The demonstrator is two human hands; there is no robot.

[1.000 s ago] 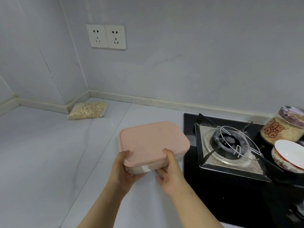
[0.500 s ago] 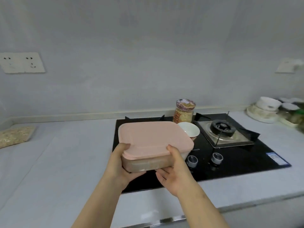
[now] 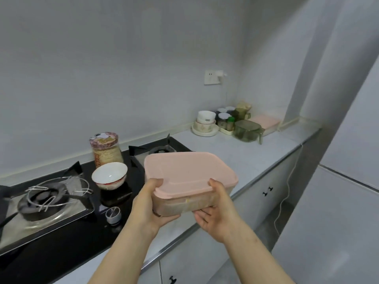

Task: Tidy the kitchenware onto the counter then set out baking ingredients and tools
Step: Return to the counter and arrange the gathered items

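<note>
A clear storage box with a pink lid (image 3: 187,173) is held in the air above the counter's front edge, right of the stove. My left hand (image 3: 150,203) grips its near left corner, thumb on the lid. My right hand (image 3: 217,212) grips its near right side, thumb on the lid and fingers underneath. On the black stove (image 3: 67,238) stand a white bowl (image 3: 109,178) and a jar of pale grains with a patterned lid (image 3: 105,149).
At the counter's (image 3: 235,152) far right corner stand stacked white bowls on a plate (image 3: 205,123), small jars (image 3: 224,119), a green glass container (image 3: 247,131) and another pink-lidded box (image 3: 266,123). A white cord (image 3: 287,185) hangs down the cabinets. A tall white unit stands at the right.
The view has swung from the left corner of the counter to the right, past the stove. Both hands have carried the pink-lidded box rightwards with the same grip.
</note>
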